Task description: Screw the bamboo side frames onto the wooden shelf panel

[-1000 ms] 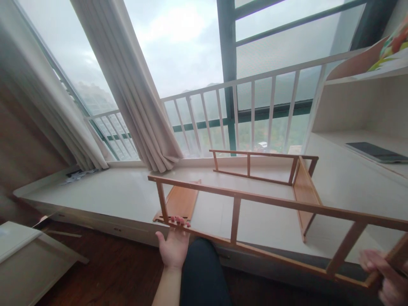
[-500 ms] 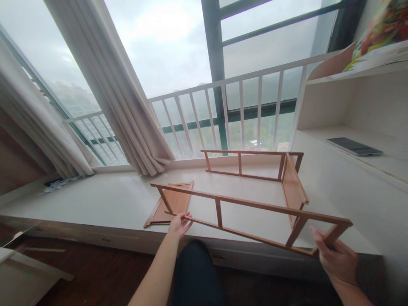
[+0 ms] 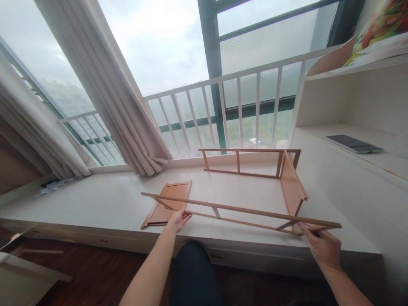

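Note:
A long wooden ladder-like side frame [image 3: 242, 208] with short crossbars is held tilted over the front edge of the white window ledge. My left hand [image 3: 179, 219] grips its lower rail near the left end, fingers closed. At the right end, my right hand [image 3: 321, 243] is closed round the frame near its end crossbar. Behind it, a matching side frame [image 3: 251, 150] stands on its long edge, joined at its right end to a wooden panel [image 3: 291, 182]. Under the held frame's left end lies another wooden panel [image 3: 170, 193], flat on the ledge.
The white ledge [image 3: 105, 199] runs along the window, with a railing [image 3: 239, 110] and grey curtains [image 3: 111, 85] behind. To the right, a white shelf unit [image 3: 334, 182] carries a dark tablet-like device [image 3: 353, 143]. Papers [image 3: 54, 185] lie at the far left.
Both hands have tipped the held frame flatter, so its rails look closer together. Its right end has shifted left and inward over the ledge, along with my right hand.

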{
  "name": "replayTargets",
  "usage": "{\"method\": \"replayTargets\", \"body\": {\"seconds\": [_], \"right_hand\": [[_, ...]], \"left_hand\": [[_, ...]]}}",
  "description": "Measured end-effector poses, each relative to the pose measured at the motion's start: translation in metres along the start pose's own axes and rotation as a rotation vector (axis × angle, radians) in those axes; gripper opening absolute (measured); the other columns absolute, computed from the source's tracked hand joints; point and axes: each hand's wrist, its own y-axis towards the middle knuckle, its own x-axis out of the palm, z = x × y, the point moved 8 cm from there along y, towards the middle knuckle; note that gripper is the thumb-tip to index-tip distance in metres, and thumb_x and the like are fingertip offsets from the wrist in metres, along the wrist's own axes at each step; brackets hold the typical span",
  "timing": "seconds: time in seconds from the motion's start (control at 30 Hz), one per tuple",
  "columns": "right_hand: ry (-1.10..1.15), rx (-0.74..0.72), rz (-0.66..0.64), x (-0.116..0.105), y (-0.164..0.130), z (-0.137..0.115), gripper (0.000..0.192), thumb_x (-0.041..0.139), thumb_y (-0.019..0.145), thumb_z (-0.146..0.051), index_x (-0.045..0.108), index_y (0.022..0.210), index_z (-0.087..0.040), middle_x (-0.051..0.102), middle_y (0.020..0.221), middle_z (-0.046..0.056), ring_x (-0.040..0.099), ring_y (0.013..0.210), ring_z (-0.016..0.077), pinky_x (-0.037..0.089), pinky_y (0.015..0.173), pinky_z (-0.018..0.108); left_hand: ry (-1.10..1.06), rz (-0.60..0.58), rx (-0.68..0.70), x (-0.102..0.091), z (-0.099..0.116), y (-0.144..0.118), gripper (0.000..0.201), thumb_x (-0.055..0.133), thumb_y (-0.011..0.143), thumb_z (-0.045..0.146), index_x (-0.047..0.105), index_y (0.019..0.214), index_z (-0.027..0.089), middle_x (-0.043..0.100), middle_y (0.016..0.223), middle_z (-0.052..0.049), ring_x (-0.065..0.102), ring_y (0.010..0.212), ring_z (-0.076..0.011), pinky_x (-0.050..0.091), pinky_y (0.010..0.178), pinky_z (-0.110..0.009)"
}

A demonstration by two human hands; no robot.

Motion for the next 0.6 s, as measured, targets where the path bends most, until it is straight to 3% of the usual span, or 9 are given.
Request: {"method": "replayTargets", "body": {"seconds": [0.1,0.2,0.47,0.6], "right_hand": [[0.009,0.087,0.01,-0.001,0.004,-0.003,0.068,0.056,0.078,-0.08,0.084,0.085,-0.018,0.082,0.087,0.012,0.077,0.089,0.0368,0.056,0.072,0.039],[-0.006,0.183,-0.002,-0.002,0.011,-0.002,0.069,0.056,0.079,-0.079,0.084,0.088,-0.017,0.081,0.081,0.013,0.077,0.086,0.0376,0.053,0.069,0.039],[-0.073,0.289,-0.005,-0.006,0.034,0.023,0.072,0.055,0.07,-0.084,0.081,0.075,-0.017,0.077,0.073,0.016,0.075,0.086,0.042,0.05,0.07,0.043],[-0.139,0.306,-0.062,-0.007,0.048,0.034,0.072,0.054,0.071,-0.086,0.077,0.067,-0.018,0.071,0.061,0.014,0.073,0.077,0.0396,0.047,0.065,0.041]], "left_hand": [[0.017,0.007,-0.003,0.0,-0.003,0.002,0.017,0.059,0.095,0.006,0.059,0.08,0.013,0.068,0.071,-0.005,0.066,0.064,-0.0138,0.066,0.074,-0.032],[0.025,0.016,-0.002,0.003,-0.009,0.005,0.015,0.061,0.094,0.006,0.059,0.081,0.013,0.067,0.07,-0.004,0.065,0.063,-0.0128,0.066,0.071,-0.031],[0.053,-0.004,-0.033,0.027,-0.028,0.016,0.013,0.061,0.096,0.011,0.059,0.084,0.015,0.065,0.074,-0.004,0.064,0.064,-0.012,0.066,0.071,-0.031],[0.079,-0.003,-0.064,0.04,-0.039,0.021,0.011,0.067,0.095,0.023,0.06,0.092,0.016,0.066,0.08,-0.006,0.067,0.068,-0.0148,0.067,0.071,-0.034]]}}
